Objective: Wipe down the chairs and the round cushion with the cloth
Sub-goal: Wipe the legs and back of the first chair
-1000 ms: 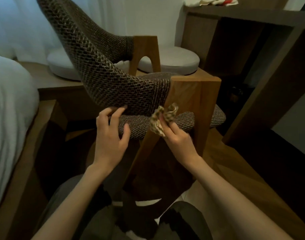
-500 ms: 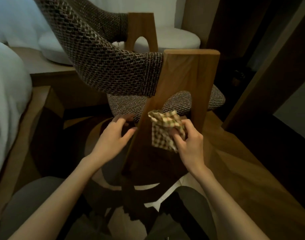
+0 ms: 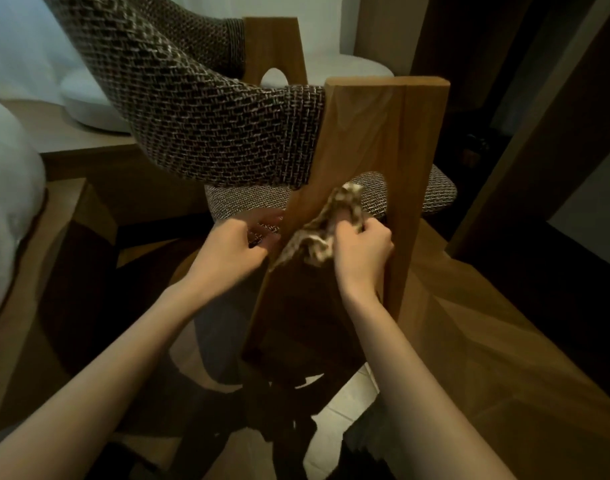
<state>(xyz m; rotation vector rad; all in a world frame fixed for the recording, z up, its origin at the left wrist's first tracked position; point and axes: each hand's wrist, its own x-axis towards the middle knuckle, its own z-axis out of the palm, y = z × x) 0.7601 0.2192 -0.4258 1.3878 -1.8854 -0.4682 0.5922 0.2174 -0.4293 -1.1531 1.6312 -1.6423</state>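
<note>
Since half a second ago, the cloth [image 3: 317, 233] has gone from lying spread on the wooden side panel [image 3: 376, 133] to a bunched wad higher up, beside the woven seat [image 3: 248, 199]. I note the right hand [image 3: 360, 251] clenches it with curled fingers, pressing it to the wood to scrub. The left hand [image 3: 234, 247] stays at the seat edge, apparently steadying the chair [image 3: 199, 126]; blur prevents confirming a grip.

One chair [image 3: 365, 133], one cloth [image 3: 315, 237] — two cushions [image 3: 89, 105], two hands [image 3: 227, 249]
</note>
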